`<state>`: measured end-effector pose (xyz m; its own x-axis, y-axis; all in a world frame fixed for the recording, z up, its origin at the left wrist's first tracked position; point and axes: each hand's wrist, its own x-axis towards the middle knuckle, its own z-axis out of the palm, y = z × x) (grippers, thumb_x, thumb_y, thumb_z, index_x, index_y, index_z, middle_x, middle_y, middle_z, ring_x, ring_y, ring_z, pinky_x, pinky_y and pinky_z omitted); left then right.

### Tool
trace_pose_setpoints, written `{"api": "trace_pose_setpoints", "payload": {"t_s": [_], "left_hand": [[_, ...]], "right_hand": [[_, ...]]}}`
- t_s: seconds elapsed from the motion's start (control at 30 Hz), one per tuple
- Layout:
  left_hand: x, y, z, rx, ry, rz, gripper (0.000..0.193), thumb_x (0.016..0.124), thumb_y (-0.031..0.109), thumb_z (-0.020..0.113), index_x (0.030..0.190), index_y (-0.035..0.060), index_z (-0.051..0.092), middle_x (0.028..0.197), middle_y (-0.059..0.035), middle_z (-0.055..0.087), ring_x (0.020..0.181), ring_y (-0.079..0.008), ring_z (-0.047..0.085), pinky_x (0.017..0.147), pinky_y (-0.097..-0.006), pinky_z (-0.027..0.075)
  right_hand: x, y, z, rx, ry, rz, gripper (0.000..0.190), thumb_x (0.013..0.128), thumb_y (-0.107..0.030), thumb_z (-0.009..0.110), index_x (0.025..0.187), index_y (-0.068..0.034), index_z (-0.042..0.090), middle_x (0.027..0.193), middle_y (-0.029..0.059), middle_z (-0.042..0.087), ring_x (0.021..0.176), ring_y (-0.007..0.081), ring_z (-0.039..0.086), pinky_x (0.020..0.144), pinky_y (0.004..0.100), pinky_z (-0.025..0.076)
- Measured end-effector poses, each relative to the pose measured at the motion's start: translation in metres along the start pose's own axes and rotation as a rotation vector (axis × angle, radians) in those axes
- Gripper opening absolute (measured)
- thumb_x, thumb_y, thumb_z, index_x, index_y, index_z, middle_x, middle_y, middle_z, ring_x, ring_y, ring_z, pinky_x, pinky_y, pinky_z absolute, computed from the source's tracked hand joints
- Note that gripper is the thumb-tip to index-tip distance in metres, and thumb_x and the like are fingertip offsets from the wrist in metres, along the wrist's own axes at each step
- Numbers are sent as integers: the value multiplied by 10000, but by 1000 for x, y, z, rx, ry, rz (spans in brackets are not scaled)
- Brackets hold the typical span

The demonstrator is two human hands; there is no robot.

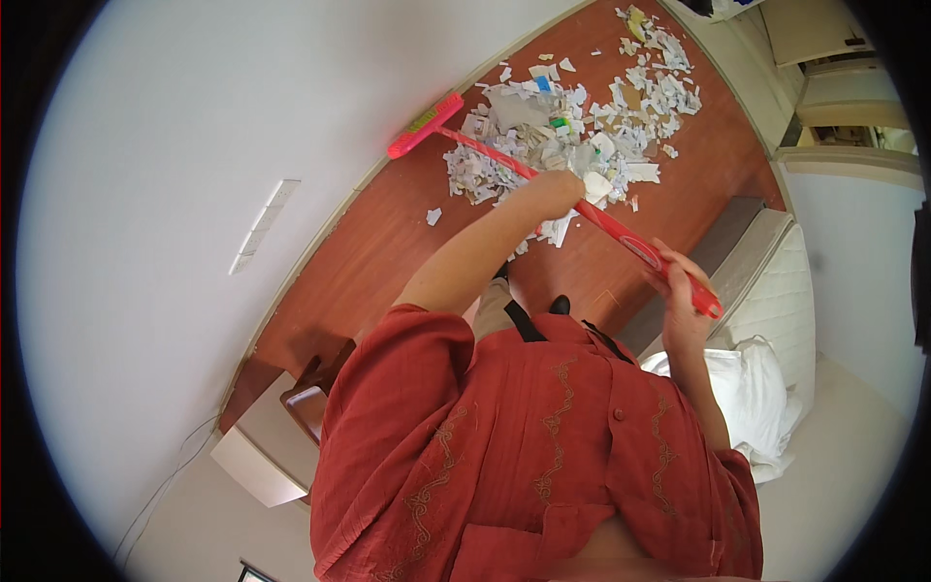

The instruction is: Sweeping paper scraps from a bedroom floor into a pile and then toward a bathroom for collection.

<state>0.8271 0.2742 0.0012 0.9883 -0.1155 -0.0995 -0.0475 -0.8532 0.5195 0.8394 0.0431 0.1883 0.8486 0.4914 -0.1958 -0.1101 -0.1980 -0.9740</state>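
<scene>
A broom with a red handle (618, 233) slants across the view. My left hand (560, 195) is wrapped around the middle of the handle, above the heap. Near the handle's end, which has a hanging hole, my right hand (680, 280) grips it. The pink and green broom head (425, 127) rests at the floor's edge along the wall, left of the paper. A wide heap of torn paper scraps (520, 109) lies on the reddish wood floor (378, 233), with a few blue and green pieces in it. One loose scrap (433, 217) lies apart from the heap.
The white wall (218, 131) with a socket strip (265, 227) runs along the left. A mattress (778, 291) and a white cloth bundle (749, 400) are at the right. A brown chair (309, 396) stands lower left, near cables (171, 476).
</scene>
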Motion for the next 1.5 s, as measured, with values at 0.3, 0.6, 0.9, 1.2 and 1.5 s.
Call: {"api": "trace_pose_setpoints", "payload": {"t_s": [0.3,0.6,0.9,1.2,1.5], "left_hand": [[22,-12,-12,-80,140,-38,76,756,42,606,789,17,670,830,-195,661,836,-352,659,737,-440,529],[-31,-15,-3,-96,-171,-70,104,733,41,639,807,26,710,875,-203,679,850,-354,666,732,-427,536],[-51,5,-28,-171,-23,-154,63,703,61,667,757,40,691,798,-190,668,805,-363,659,711,-450,522],[-185,-21,-10,-170,-14,-545,76,700,109,671,763,78,639,806,-153,654,829,-353,639,724,-477,504],[-45,-42,-19,-122,135,-236,66,715,76,640,757,39,676,811,-191,669,813,-358,660,719,-448,527]], "right_hand": [[-11,3,33,-168,-17,-108,277,970,-133,493,1141,59,597,1267,233,554,1094,274,601,875,356,549],[1,1,27,81,5,139,261,961,-143,506,1066,69,616,1189,215,605,1019,262,638,814,333,577],[20,-34,14,-137,-292,-37,212,935,-79,522,1053,48,644,1179,234,607,1025,256,634,786,333,586],[38,-4,84,22,-657,69,187,933,-47,532,1040,34,662,1163,184,635,1002,205,637,798,326,565],[54,-17,47,-82,-322,14,194,934,-78,552,1056,27,660,1174,180,627,1016,221,635,783,323,580]]}}
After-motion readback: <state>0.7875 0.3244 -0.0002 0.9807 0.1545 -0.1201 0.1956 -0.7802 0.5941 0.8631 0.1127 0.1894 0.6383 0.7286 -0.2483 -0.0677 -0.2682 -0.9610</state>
